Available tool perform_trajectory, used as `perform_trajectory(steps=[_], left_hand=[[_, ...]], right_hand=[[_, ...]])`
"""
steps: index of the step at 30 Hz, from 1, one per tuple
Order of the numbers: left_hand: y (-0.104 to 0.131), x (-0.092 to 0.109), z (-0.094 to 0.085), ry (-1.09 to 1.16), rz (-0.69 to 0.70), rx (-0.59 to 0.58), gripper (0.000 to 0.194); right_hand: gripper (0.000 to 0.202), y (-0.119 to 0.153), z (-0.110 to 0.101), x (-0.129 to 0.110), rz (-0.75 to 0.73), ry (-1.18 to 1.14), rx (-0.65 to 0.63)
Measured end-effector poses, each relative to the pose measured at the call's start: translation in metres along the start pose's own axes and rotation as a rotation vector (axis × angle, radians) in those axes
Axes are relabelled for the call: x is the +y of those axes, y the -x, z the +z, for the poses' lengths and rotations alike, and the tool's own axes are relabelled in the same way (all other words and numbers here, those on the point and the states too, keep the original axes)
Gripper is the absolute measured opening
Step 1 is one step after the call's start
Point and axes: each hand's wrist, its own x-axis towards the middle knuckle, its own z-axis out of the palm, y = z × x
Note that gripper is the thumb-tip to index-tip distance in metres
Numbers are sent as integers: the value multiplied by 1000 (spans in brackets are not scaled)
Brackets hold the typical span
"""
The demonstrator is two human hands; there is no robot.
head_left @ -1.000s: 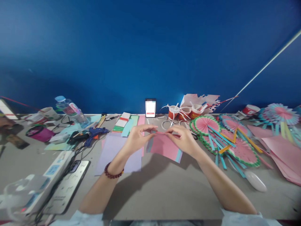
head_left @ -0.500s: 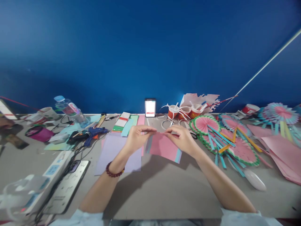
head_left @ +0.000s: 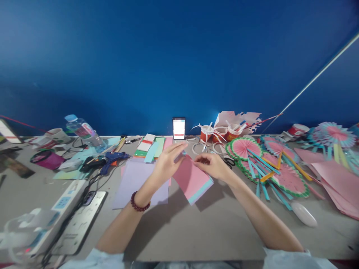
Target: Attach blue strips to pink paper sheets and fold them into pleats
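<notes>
A pink paper sheet (head_left: 190,178) with a light-blue strip along its near edge hangs tilted between my hands over the grey table. My left hand (head_left: 168,162) holds its upper left part, fingers stretched along the paper and the thumb below. At its upper right edge, my right hand (head_left: 212,165) pinches the paper between thumb and fingers. Under and beside my left forearm lies a lilac sheet (head_left: 131,183) on the table.
A lit phone (head_left: 178,129) stands against the blue wall. Paper fans (head_left: 245,149), red cups (head_left: 206,133) and pink sheets (head_left: 336,179) are at the right. A glue gun (head_left: 112,160), bottle (head_left: 85,130), power strip (head_left: 60,209) and another phone (head_left: 81,224) lie left.
The pink sheet has turned, so its blue-edged end now points down toward the near side. My left hand has shifted slightly up with its fingers straighter, and my right hand has lowered a little.
</notes>
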Motion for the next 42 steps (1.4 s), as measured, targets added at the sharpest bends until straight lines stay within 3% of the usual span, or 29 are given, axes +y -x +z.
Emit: perform_trajectory(steps=[4, 7, 11, 17, 22, 25, 29, 32, 34, 39, 42], left_hand=[[2, 5, 3, -243, 84, 101, 23], [5, 11, 8, -303, 117, 14, 15], [11, 20, 15, -311, 107, -137, 23], [16, 27, 20, -385, -80, -253, 41], [17, 23, 22, -476, -27, -272, 24], [16, 21, 23, -582, -2, -287, 16], [16, 18, 24, -641, 39, -288, 20], [16, 11, 25, -635, 55, -256, 21], [16, 5, 25, -639, 48, -230, 22], [13, -8, 21, -672, 12, -215, 26], [13, -11, 21, -683, 11, -211, 25]], right_hand=[[18, -9, 11, 11, 191, -292, 59], [25, -14, 17, 19, 278, -516, 123], [48, -16, 20, 22, 298, -710, 151], [74, -14, 26, 19, 298, -819, 219], [100, -13, 32, 20, 313, -872, 231], [102, -13, 33, 21, 313, -891, 242], [101, -15, 32, 21, 336, -888, 227], [93, -16, 29, 27, 334, -777, 169], [87, -17, 25, 34, 277, -577, 147], [67, -16, 15, 52, -77, 212, 287], [51, -17, 14, 55, -179, 457, 274]])
